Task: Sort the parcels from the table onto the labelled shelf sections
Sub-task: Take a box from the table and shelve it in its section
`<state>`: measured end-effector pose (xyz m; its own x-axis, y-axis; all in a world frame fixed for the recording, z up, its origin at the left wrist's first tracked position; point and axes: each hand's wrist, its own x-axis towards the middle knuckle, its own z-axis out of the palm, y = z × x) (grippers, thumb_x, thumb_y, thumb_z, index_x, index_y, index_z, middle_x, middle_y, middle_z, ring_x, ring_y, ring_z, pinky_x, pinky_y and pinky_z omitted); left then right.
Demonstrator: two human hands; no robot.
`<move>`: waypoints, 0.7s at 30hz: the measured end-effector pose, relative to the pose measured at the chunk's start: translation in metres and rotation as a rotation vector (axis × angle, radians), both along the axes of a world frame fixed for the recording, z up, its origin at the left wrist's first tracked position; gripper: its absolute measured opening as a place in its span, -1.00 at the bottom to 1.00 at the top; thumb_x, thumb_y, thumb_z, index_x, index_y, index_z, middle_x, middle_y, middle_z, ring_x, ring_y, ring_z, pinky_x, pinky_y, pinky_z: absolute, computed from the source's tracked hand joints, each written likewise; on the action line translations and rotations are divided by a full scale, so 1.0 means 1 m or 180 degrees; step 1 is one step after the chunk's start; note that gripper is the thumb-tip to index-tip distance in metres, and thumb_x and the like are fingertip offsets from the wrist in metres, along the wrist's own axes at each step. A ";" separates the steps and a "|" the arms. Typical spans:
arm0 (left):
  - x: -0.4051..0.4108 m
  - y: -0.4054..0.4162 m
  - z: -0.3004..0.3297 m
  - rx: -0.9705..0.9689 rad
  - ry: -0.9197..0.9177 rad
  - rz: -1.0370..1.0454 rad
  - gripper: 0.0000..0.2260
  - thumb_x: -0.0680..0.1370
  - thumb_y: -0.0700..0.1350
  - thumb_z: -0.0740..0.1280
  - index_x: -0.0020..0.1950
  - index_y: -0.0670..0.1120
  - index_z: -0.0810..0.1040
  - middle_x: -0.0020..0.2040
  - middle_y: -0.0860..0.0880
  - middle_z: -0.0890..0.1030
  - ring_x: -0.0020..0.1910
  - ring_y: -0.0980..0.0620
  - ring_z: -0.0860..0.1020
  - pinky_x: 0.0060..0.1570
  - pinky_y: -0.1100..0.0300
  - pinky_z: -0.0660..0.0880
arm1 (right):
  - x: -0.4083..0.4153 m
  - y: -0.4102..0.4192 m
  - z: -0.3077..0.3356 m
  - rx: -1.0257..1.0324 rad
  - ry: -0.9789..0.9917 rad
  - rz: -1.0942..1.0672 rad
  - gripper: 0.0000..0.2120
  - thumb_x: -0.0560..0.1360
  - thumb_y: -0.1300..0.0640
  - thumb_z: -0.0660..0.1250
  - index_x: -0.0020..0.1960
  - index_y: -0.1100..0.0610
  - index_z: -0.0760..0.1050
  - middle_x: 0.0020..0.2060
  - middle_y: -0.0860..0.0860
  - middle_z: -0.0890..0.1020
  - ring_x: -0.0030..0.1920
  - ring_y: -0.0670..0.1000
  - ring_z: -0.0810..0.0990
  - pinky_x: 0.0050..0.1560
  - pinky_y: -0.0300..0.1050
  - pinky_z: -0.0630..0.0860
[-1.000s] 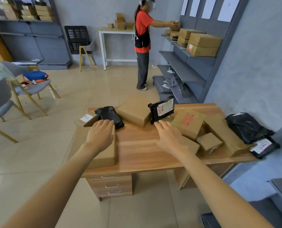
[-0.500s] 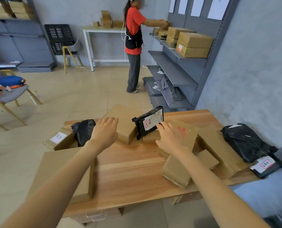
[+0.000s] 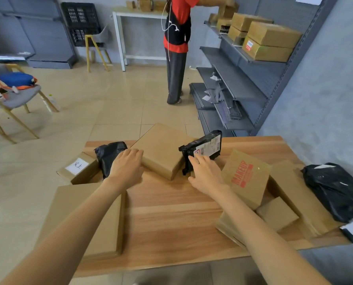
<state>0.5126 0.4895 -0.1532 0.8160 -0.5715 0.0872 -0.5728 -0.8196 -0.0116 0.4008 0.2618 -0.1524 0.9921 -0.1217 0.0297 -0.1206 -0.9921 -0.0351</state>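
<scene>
Nearest, a long flat carton [image 3: 85,219] lies at the left front edge of the wooden surface [image 3: 171,219], partly under the person's left forearm. Past it the left hand [image 3: 126,167] reaches forward with fingers straight and close together, their tips touching the near left corner of the big brown box [image 3: 161,151]; it holds nothing. The right hand [image 3: 206,173] is also flat and loose, fingers spread a little, touching the labelled black mailer [image 3: 202,151] that leans against the box's right side.

The step looks like taking up that box, or the mailer, for the shelves. To do it well I would get one hand on each side of the box, moving the leaning mailer aside first so that it does not flop over, and read the label before walking off.

Round about: a crumpled black bag [image 3: 109,155] sits just beside the left hand, with a small box bearing a handwritten white slip [image 3: 79,169] to its left. On the right, a carton printed in red [image 3: 247,177] rests tilted on other cartons, and a bulky black bag [image 3: 334,190] lies at the far right edge.

Beyond the surface, another person in a red top [image 3: 177,48] stands at the grey shelf unit [image 3: 243,79], right in the walking line; loose papers litter its lower shelves. A chair [image 3: 15,95] stands off left.
</scene>
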 end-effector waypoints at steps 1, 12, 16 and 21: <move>0.004 0.006 -0.002 -0.0004 0.0042 0.0017 -0.59 0.53 -0.08 0.25 0.37 -0.12 0.37 0.32 -0.07 0.47 0.32 -0.07 0.40 0.32 0.10 0.29 | 0.005 0.008 -0.003 0.0026 0.0021 0.0016 -0.37 0.49 0.01 0.32 0.50 0.13 0.22 0.41 0.07 0.36 0.37 0.10 0.33 0.29 -0.02 0.35; 0.016 0.131 -0.065 0.0238 0.0525 0.0444 -0.50 0.55 -0.02 0.27 0.47 -0.10 0.29 0.39 -0.06 0.41 0.38 -0.07 0.35 0.36 0.08 0.26 | 0.040 0.125 -0.065 0.0380 0.0608 0.0390 -0.34 0.50 -0.01 0.33 0.52 0.12 0.18 0.43 0.06 0.33 0.40 0.11 0.30 0.33 0.00 0.31; 0.006 0.190 -0.091 0.0255 0.0852 0.0832 -0.56 0.55 -0.05 0.26 0.41 -0.11 0.34 0.37 -0.08 0.43 0.36 -0.10 0.35 0.32 0.05 0.29 | 0.048 0.165 -0.096 0.0577 0.0923 0.0452 -0.33 0.52 -0.08 0.30 0.53 0.11 0.16 0.46 0.05 0.30 0.42 0.12 0.27 0.34 0.02 0.30; -0.002 0.252 -0.111 0.0227 0.1071 0.1317 -0.58 0.56 -0.02 0.25 0.38 -0.13 0.36 0.35 -0.10 0.44 0.33 -0.14 0.36 0.30 0.01 0.30 | 0.056 0.200 -0.126 0.1383 0.1209 0.0064 -0.28 0.54 -0.26 0.21 0.54 0.10 0.16 0.50 0.04 0.27 0.49 0.12 0.18 0.43 0.04 0.19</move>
<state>0.5108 0.7419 -0.2645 0.9504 -0.1912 -0.2452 -0.1838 -0.9815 0.0530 0.4571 0.4621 -0.2787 0.9257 -0.0242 -0.3776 -0.1857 -0.8985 -0.3978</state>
